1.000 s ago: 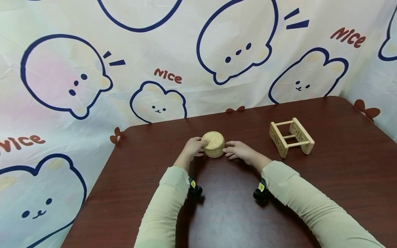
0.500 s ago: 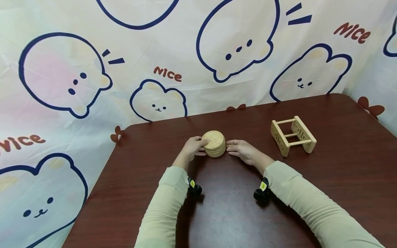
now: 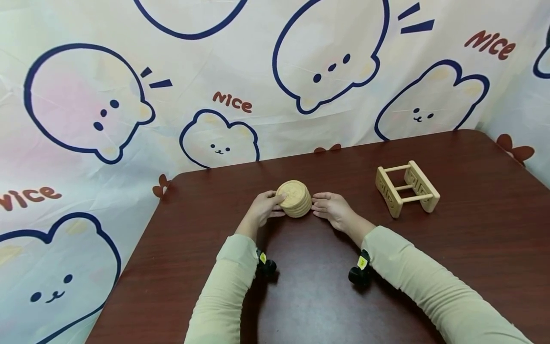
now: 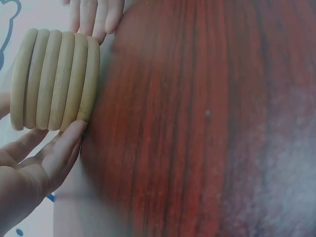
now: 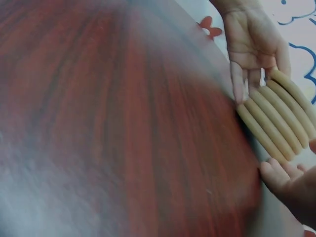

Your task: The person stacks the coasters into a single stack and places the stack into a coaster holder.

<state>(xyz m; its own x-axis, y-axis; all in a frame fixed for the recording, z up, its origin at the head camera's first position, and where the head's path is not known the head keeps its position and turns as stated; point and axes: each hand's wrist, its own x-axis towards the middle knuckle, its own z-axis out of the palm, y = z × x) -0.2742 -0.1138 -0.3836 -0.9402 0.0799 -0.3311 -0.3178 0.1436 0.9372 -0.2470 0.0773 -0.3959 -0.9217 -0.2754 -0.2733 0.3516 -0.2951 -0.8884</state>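
A stack of several round wooden coasters stands on the brown table, leaning a little to the left at its top. My left hand holds it from the left, thumb over the top coaster's edge and fingers at the side. On the opposite side my right hand rests its fairly straight fingers near the lower coasters. The left wrist view shows the edges of the coasters, with a slim gap under the top one. Fingertips of my right hand meet the bottom of the stack in the right wrist view.
A wooden coaster rack, two carved side panels joined by thin rods, stands to the right of my right hand. Behind the dark wood table hangs a cloth printed with cartoon bears.
The upper coasters have shifted slightly left, so the upright stack now leans. My left hand has moved slightly left with them. My right hand has come in close against the side.
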